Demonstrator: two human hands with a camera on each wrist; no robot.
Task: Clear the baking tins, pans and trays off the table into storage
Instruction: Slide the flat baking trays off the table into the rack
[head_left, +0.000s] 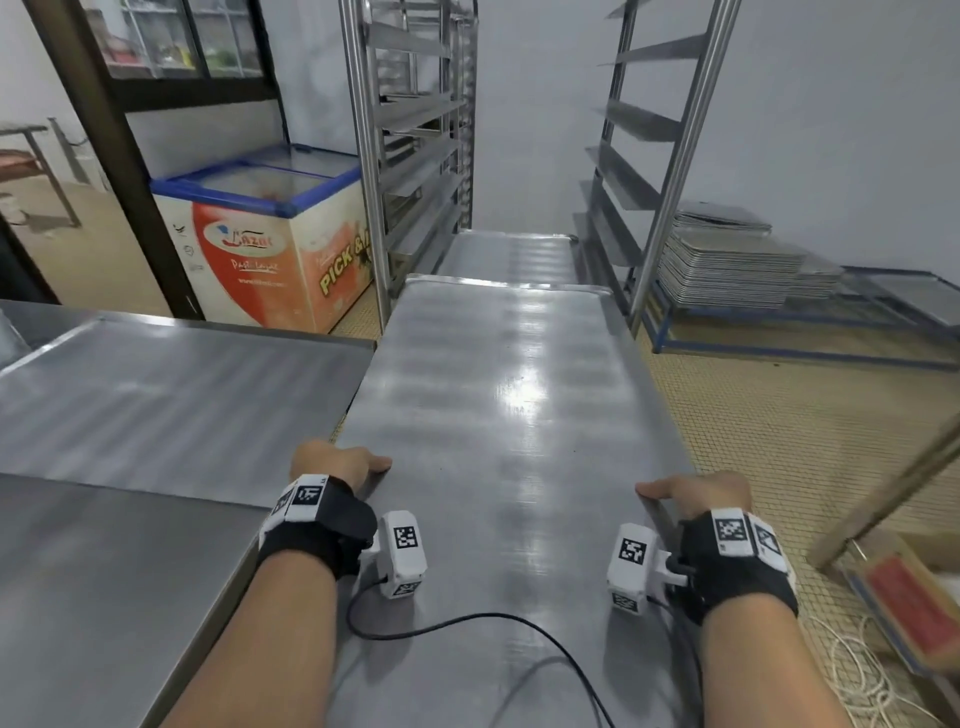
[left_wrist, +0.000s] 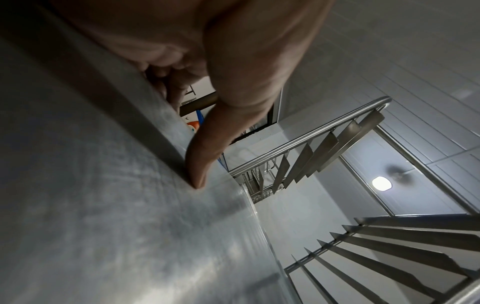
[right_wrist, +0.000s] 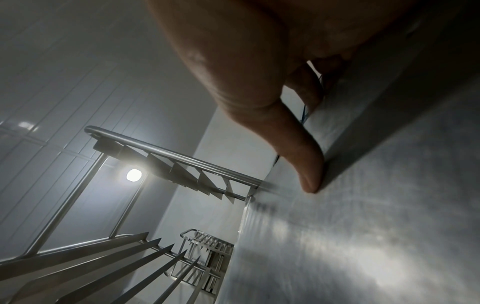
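Both hands carry one large flat baking tray, lifted clear of the counter and held level at its near end. Left hand grips the left rim, right hand the right rim. On each, the thumb lies flat on top of the tray and the fingers curl under the edge.

Step in hand, as I judge it: transport to storage. Two tray racks stand ahead of the fingers, the left rack and the right rack; a tray stack sits low beyond the right fingers.

Next move calls for squaring the tray's far edge to a pair of rack runners, keeping it level, then sliding it in.

Writing: chest freezer, left of the left fingers, reads "PICK &"; its script logo is not clear. Wrist units carry square coded markers.
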